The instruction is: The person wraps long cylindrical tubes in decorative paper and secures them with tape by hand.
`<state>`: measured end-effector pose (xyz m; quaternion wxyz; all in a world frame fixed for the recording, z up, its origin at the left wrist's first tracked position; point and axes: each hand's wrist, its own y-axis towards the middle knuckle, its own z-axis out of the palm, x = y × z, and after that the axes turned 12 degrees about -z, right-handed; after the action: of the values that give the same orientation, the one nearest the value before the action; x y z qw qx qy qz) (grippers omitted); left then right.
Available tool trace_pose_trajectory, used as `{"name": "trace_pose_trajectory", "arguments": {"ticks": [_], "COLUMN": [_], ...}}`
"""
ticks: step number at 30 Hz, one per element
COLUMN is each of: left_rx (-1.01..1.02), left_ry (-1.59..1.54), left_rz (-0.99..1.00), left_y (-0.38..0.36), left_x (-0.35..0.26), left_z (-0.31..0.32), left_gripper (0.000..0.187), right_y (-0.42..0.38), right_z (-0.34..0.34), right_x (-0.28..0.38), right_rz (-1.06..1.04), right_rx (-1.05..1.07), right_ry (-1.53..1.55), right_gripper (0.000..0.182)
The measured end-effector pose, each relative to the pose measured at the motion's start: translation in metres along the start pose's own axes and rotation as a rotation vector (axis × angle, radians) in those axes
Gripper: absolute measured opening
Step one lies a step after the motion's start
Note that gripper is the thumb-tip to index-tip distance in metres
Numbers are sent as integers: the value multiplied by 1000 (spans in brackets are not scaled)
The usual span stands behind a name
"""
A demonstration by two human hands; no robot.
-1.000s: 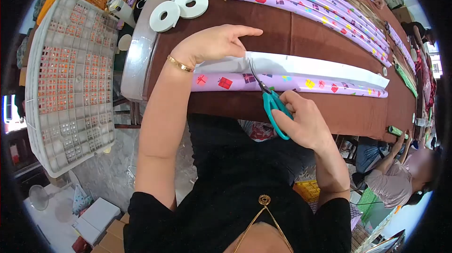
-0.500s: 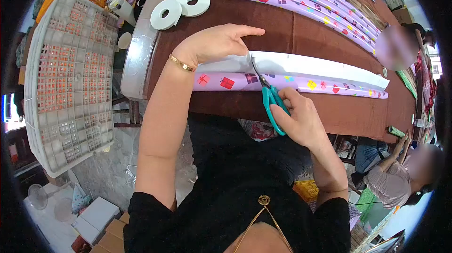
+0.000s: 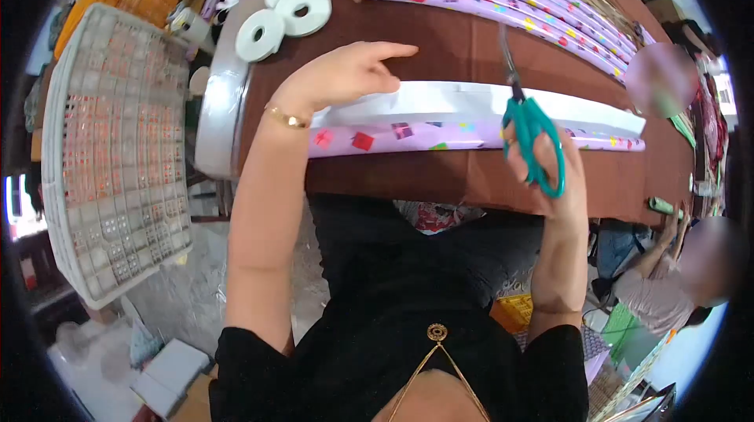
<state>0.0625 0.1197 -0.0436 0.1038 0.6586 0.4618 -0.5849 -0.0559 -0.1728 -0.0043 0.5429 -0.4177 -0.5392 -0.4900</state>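
My left hand (image 3: pixel 345 75) is at the left end of a long piece of wrapping paper, its index finger stretched out to the right. Its thumb and curled fingers come together at the white edge; what they pinch is hidden. The wrapping paper (image 3: pixel 452 137) is purple with gift boxes printed on it, partly rolled, with a white strip (image 3: pixel 463 103) along its far side. My right hand (image 3: pixel 561 170) holds teal-handled scissors (image 3: pixel 536 143) above the paper. Their blades point away from me and look nearly closed, blurred by motion.
Several purple paper rolls (image 3: pixel 479 9) lie across the brown tabletop (image 3: pixel 393 174). White tape rolls (image 3: pixel 303 12) sit at the far left corner. Stacked plastic crates (image 3: pixel 126 155) stand left of the table. Another person (image 3: pixel 656 288) is at the right edge.
The scissors have lifted away from beside my left hand and moved right, their blades swinging to point away. The view has shifted slightly; my left hand stays at the paper's edge.
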Motion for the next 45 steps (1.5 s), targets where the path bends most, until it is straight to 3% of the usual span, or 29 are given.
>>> {"name": "trace_pose_trajectory", "arguments": {"ticks": [2,3,5,7,8,11,15,17,18,20,22,24,25,30,32,34,36,38,40,42,45], "left_rx": [-10,-63,-322,-567,-725,-694,-563,-817,-820,-1006,-948,-722,-703,-726,-644,-609,-520,-574,-621,-653,-703], "left_ry": [134,177,317,370,629,660,861,1004,1015,1098,1153,1069,1019,955,906,895,868,882,900,854,825], "left_rz": [15,44,53,105,169,388,399,450,459,642,636,470,432,368,446,385,433,414,399,363,392], "left_y": [3,4,5,3,-2,-20,-43,-44,-44,-45,-45,-42,-39,-26,-27,-32,-40,-47,-48,-42,-29], "left_x": [-5,-3,-2,-7,-12,-15,-27,-26,-22,-6,1,-4,-11,-4,-4,-4,-1,-1,-2,-4,-12], "left_z": [-2,-3,8,22,30,62,97,105,110,121,126,130,130,121,113,102,91,93,100,110,123], "left_gripper": [60,60,59,51,48,51,56,57,57,57,55,51,53,51,48,46,47,48,50,57,62], "right_y": [2,2,-4,-12,-16,-33,-47,-46,-43,-39,-35,-32,-33,-44,-44,-43,-34,-28,-15,-8,3], "right_z": [-27,-32,-67,-122,-145,-233,-304,-326,-333,-344,-368,-390,-396,-402,-428,-421,-378,-337,-257,-194,-99], "right_x": [11,13,23,10,10,-1,7,7,8,13,12,6,5,-15,-23,-18,-8,-11,-5,-19,-29], "right_rz": [11,-12,-92,-71,-18,107,324,270,264,233,294,538,615,628,631,353,86,-197,-183,-444,-614], "right_rx": [-86,-242,-297,-481,-552,-721,-812,-830,-842,-919,-936,-948,-925,-950,-870,-780,-734,-629,-489,-254,32], "right_ry": [-216,-393,-855,-1060,-1204,-1462,-1597,-1613,-1603,-1627,-1622,-1647,-1591,-1560,-1617,-1709,-1593,-1494,-1457,-1327,-1298], "right_gripper": [41,26,21,30,35,51,52,45,45,42,43,45,48,50,50,41,35,27,21,20,26]}}
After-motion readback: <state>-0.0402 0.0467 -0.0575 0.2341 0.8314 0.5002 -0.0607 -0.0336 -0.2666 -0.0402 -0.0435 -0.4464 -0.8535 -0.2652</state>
